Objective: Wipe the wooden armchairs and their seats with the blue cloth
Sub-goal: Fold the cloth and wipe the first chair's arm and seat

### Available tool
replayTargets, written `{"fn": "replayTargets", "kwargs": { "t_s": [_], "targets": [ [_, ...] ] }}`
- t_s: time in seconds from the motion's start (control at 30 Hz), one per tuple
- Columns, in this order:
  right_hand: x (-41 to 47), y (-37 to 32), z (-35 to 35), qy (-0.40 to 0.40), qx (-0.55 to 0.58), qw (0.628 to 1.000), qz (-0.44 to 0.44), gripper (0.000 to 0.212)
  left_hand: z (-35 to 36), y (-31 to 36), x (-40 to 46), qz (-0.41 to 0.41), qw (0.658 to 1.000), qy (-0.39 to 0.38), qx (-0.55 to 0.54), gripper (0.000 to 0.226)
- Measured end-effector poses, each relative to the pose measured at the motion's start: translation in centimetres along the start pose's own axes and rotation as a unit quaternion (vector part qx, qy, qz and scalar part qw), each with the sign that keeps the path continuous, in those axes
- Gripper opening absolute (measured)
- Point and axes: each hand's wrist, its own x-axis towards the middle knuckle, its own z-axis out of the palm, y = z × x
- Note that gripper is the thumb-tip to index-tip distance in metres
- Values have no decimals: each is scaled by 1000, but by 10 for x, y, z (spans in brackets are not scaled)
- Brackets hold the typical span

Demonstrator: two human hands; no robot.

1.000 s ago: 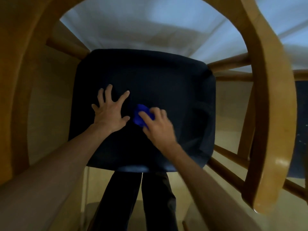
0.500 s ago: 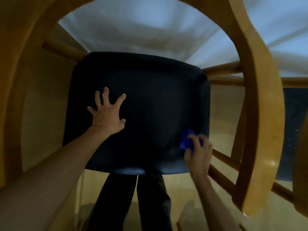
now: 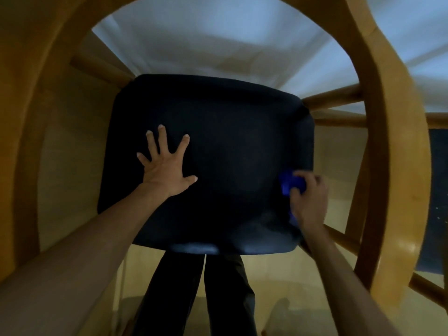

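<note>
I look straight down into a wooden armchair [image 3: 397, 146] whose curved arm and back rail ring a dark padded seat [image 3: 230, 146]. My left hand [image 3: 167, 170] lies flat on the seat's left half, fingers spread. My right hand [image 3: 309, 200] grips the bunched blue cloth [image 3: 289, 184] against the seat's right edge, near the front corner. Most of the cloth is hidden under the fingers.
A white tablecloth [image 3: 218, 40] hangs just beyond the chair's far side. At the right edge, part of a second chair's dark seat [image 3: 437, 185] shows behind the arm rail. My dark trouser legs [image 3: 206, 294] stand at the seat's front edge on the pale floor.
My right hand has carried the cloth from the seat's middle to its right front corner, then a little way back along the right edge. My left hand stays planted.
</note>
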Motion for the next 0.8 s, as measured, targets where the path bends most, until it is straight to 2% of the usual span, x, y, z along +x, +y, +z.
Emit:
{"fn": "replayTargets", "kwargs": {
  "t_s": [0.1, 0.2, 0.27, 0.33, 0.43, 0.5, 0.6, 0.67, 0.7, 0.77, 0.8],
  "targets": [
    [67, -40, -6, 37, 16, 999, 10, 48, 1, 1, -1, -1, 1000, 0, 4, 106],
    [71, -88, 17, 39, -54, 998, -14, 52, 0, -2, -2, 6, 1000, -1, 3, 106],
    [32, -113, 51, 3, -89, 989, -121, 52, -3, -6, -3, 16, 1000, 2, 0, 105],
    [-18, -124, 77, -54, -96, 965, -240, 52, -4, -14, -6, 4, 1000, 7, -8, 105],
    [-43, -95, 74, -116, -89, 932, -331, 54, -2, -28, -11, -66, 997, -1, -50, 115],
    [-22, -63, 53, -83, -70, 949, -296, 51, 2, -31, -13, -67, 996, -5, -57, 117],
    [37, -43, 21, 18, -40, 993, -106, 48, 4, -31, -11, -62, 997, -3, -56, 116],
    [78, -66, 15, 86, -11, 996, 18, 45, 6, -31, -11, -61, 996, -4, -58, 116],
    [93, -87, 18, 107, -11, 993, 53, 44, 6, -31, -10, -60, 997, -4, -57, 116],
    [108, -138, 38, 113, -38, 992, 49, 44, 7, -32, -10, -61, 997, -5, -55, 116],
    [109, -166, 56, 99, -56, 993, 15, 45, 8, -32, -9, -62, 997, -5, -55, 115]
  ]
}}
